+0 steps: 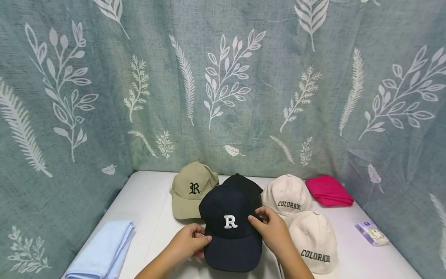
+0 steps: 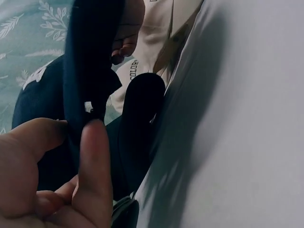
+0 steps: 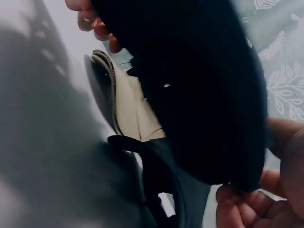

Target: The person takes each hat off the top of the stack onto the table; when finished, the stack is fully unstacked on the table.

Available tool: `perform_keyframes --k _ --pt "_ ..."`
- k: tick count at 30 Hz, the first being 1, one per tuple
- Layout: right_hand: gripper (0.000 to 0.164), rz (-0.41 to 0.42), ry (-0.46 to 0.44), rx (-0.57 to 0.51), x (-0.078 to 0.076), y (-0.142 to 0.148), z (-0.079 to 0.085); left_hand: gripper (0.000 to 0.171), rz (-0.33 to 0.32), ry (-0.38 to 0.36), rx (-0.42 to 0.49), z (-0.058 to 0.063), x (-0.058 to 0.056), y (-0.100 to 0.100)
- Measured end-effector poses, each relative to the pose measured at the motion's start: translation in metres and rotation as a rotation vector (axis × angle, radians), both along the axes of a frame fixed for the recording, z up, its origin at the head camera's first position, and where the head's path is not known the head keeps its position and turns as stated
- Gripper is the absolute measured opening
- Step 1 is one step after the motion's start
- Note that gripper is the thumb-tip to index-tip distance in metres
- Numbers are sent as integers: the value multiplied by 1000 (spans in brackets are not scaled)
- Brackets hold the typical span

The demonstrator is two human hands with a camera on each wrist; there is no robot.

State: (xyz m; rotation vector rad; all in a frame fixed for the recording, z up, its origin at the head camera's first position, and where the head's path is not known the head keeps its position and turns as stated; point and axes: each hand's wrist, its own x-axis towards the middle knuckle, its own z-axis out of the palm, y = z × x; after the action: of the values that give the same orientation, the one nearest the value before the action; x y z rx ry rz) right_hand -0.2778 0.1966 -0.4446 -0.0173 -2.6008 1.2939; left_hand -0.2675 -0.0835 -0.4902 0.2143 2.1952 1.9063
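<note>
We pinch the navy cap [image 1: 231, 237], left hand [image 1: 191, 239] at 8 o'clock, right hand [image 1: 274, 229] at 2; we judge this placement; the next move calls for level lowering.

Grey-green curtains [image 1: 160, 93] (leaf-printed) border a white surface [image 1: 153, 209].

Head cam looks fwd & down to 12 o'clock, close-up L wrist cam ~2, R ~10, all seeing navy cap [image 1: 233, 252].
</note>
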Motion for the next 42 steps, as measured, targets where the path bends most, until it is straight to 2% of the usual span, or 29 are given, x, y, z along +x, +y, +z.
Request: perform_keyframes --k 5,12,17,22,27,35,38,42 --pt "20 -5 -34 87 6 6 5 23 -41 -58 20 -3 4 7" --pt "15 29 -48 182 4 16 -3 25 -65 -94 45 -8 5 13" --pt "12 8 -47 256 0 18 -11 37 -66 -117 52 -13 5 19" --pt "10 -36 -44 277 -1 15 -17 54 -81 -138 84 -17 7 24" --pt "11 -81 -5 312 -1 12 -20 70 -67 -141 98 -17 7 24" --pt "11 -99 16 351 -2 11 -26 62 -39 -91 -5 -14 4 20" --pt "10 -100 25 348 -2 12 -27 57 -21 -66 -9 -13 5 19" --pt "11 -110 33 351 -2 13 -27 53 -23 -76 13 -11 6 20"
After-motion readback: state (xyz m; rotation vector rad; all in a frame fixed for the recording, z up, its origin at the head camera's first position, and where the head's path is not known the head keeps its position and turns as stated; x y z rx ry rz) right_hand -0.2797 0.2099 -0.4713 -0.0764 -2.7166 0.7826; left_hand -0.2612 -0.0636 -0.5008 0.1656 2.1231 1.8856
